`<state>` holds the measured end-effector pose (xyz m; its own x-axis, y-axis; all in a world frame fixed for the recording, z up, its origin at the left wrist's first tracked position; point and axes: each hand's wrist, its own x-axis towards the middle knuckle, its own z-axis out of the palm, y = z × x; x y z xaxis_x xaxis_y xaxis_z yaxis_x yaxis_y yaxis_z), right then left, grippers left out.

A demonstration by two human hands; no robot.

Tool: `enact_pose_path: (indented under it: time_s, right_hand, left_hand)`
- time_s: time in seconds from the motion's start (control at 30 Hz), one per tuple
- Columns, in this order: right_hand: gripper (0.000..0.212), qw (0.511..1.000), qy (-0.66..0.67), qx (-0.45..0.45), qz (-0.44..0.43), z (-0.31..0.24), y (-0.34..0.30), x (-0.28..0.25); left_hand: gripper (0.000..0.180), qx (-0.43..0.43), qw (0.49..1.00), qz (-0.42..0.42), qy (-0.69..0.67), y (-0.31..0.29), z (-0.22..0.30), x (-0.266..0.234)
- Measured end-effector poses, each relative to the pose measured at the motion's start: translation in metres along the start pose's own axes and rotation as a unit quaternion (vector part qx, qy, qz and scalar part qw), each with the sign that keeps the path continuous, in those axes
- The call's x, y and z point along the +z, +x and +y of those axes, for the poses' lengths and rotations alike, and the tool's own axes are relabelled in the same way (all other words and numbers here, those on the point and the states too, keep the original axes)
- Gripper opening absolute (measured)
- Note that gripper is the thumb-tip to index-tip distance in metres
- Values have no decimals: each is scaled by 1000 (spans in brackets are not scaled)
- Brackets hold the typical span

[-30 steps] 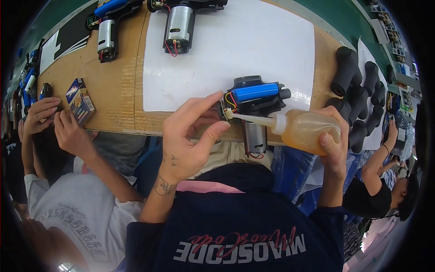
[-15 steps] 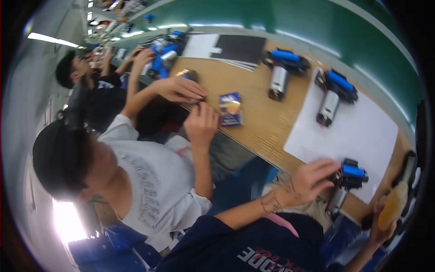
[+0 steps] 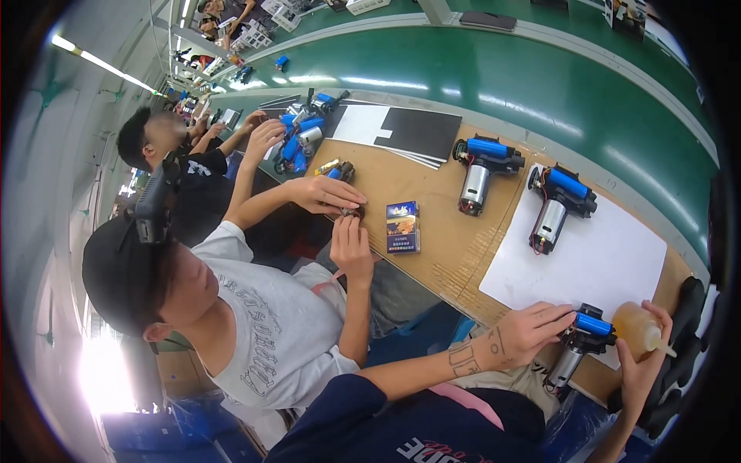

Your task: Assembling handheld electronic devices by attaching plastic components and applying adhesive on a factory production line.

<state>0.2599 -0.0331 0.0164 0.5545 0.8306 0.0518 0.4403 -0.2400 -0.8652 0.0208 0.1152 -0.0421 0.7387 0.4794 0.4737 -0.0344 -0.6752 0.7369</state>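
Observation:
My left hand [image 3: 529,336] grips a motor assembly [image 3: 570,359] at the table's near edge. Its silver motor points down toward me, and a blue cylinder with black parts sits on top. Just right of it, my right hand [image 3: 647,363] is closed round a squeeze bottle [image 3: 636,328] of amber liquid. The bottle lies tilted, its pale nozzle pointing right, away from the assembly. Beyond my hands, a similar motor assembly [image 3: 562,207] rests on a white sheet [image 3: 594,266]. Another such assembly [image 3: 485,174] lies on the brown board to its left.
A small blue printed box [image 3: 403,228] lies on the brown board [image 3: 440,255]. To my left, a co-worker in a grey shirt [image 3: 270,324] handles a small dark part. Black and white sheets [image 3: 421,131] and several blue-and-silver assemblies [image 3: 301,139] lie farther off. Black objects [image 3: 683,339] line the right edge.
The bottle in my right hand has moved left, close to the motor assembly, and its tilt has changed. My left hand stays on the assembly. The whole view has shifted and sharpened.

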Motion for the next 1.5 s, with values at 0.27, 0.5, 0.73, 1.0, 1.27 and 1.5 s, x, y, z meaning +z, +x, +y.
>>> enact_pose_path:
  time_s: [0.27, 0.5, 0.73, 1.0, 1.27, 1.5]
  right_hand:
    - [47, 996, 66, 52, 26, 138, -129, -93]
    - [28, 829, 259, 484, 110, 179, -314, -105]
    - [61, 647, -664, 307, 214, 268, -469, -114]
    - [30, 846, -221, 461, 149, 195, -320, -71]
    - [86, 781, -459, 415, -85, 239, -348, -51]
    - [58, 765, -546, 306, -149, 253, -332, -76]
  left_hand:
    - [56, -9, 999, -36, 7, 14, 0, -4]
    - [52, 37, 997, -45, 48, 8, -11, -1]
    - [45, -111, 989, -96, 22, 4, -4, 0]
    - [44, -245, 964, -103, 16, 10, 8, -10]
    - [49, -154, 983, -82, -51, 19, 4, -4]
    - [50, -154, 982, -76, -80, 29, 6, -9]
